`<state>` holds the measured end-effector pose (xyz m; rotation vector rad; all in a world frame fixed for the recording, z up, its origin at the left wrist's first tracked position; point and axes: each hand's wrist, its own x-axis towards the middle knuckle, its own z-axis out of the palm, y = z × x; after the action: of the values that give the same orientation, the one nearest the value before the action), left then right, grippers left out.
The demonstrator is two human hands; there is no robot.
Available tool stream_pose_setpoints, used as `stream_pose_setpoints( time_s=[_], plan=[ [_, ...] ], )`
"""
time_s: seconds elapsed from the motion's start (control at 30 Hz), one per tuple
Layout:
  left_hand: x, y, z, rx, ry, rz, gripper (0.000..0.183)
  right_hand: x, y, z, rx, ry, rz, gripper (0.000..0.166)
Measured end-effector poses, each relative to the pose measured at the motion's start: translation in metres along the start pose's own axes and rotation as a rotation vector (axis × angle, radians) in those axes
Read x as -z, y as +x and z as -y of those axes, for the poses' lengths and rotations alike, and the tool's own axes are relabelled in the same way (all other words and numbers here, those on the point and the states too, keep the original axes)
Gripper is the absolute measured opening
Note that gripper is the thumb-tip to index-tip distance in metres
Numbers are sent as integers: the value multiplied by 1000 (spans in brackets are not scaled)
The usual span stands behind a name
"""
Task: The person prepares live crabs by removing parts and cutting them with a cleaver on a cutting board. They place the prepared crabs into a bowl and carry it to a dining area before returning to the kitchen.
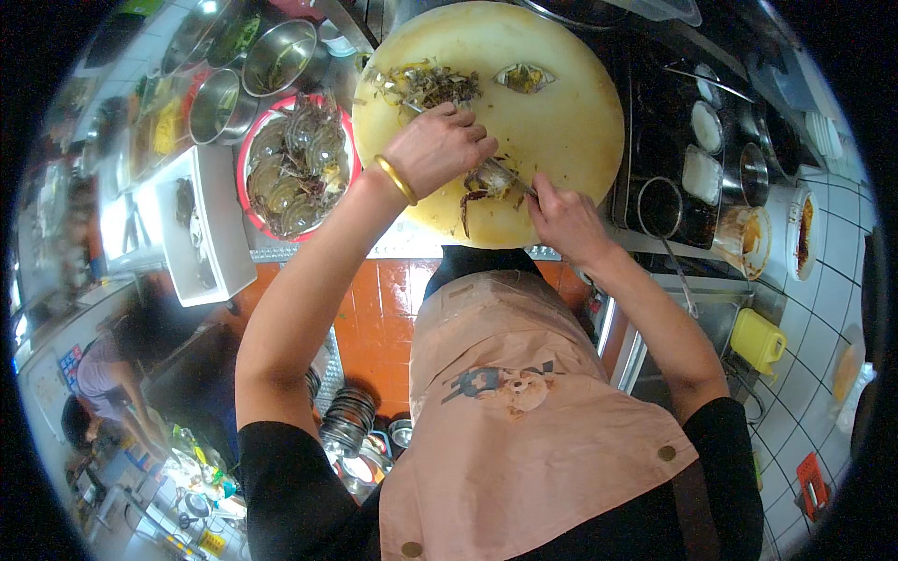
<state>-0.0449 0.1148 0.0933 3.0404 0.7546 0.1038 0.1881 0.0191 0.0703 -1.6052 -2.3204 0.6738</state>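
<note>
On the round yellowish cutting board point(561, 119) lies a partly opened crab point(491, 181), its legs toward me. My left hand point(445, 140), with a gold bangle at the wrist, is closed around a thin metal tool whose tip point(414, 106) shows beyond the knuckles. My right hand point(565, 217) grips the end of a narrow metal tool point(518, 184) that reaches to the crab; whether both metal parts belong to one tool, I cannot tell. A pile of crab scraps point(428, 83) lies beyond my left hand. Farther right on the board sits a crab shell with yellowish contents point(525, 78).
Left of the board stand a red-rimmed basin point(244, 172) of crab pieces, a white foam box point(231, 231) and steel bowls point(280, 56). At right are a stove area with a wire strainer point(659, 207) and tubs point(744, 242). A person point(112, 379) bends over at lower left.
</note>
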Motion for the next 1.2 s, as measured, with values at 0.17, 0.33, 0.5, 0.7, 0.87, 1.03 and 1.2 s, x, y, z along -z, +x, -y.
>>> stream_pose_setpoints(
  time_s=[0.17, 0.33, 0.5, 0.7, 0.87, 1.03, 1.2],
  plan=[
    [-9, 3, 5, -32, -52, 31, 20, -11, 3, -13, 17, -27, 23, 16],
    [0, -2, -6, 10, -51, 54, 24, -9, -3, -15, 46, -36, 53, 16],
    [12, -5, -10, 33, -50, 76, 26, 10, -1, -1, 62, -42, 61, 17],
    [-2, -11, -6, 29, -37, 6, 22, -1, 2, -8, 128, -24, 23, 17],
    [-16, -13, -5, 37, -44, -6, 26, -5, 5, -10, 97, -21, 70, 17],
    [-17, -8, -1, 28, -72, 25, 27, -12, 6, -16, 83, -7, 63, 17],
    [-36, -20, 3, 98, -140, 21, 23, -5, 23, -12, 75, -92, 213, 19]
  ],
)
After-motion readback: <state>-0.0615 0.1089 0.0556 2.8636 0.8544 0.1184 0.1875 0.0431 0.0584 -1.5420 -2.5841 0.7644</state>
